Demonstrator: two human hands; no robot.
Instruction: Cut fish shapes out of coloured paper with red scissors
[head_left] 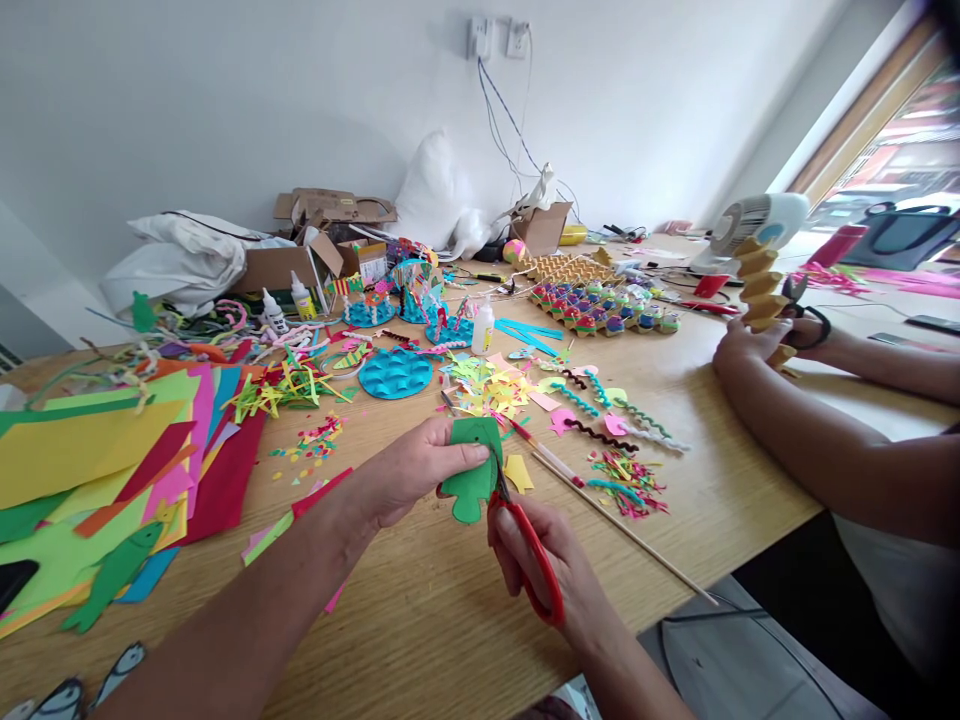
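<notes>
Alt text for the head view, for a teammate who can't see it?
The left hand holds a green paper cutout while the right hand holds red-handled scissors at its edge, above a wooden table. Coloured paper sheets lie at left; at right, another person's hands hold dark scissors and a tan cardboard strip.

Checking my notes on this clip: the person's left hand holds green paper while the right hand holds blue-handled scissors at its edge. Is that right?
Not quite: the scissors are red-handled, not blue-handled, as the head view shows. The rest stands: the left hand holds green paper while the right hand holds the scissors at its edge.
</notes>
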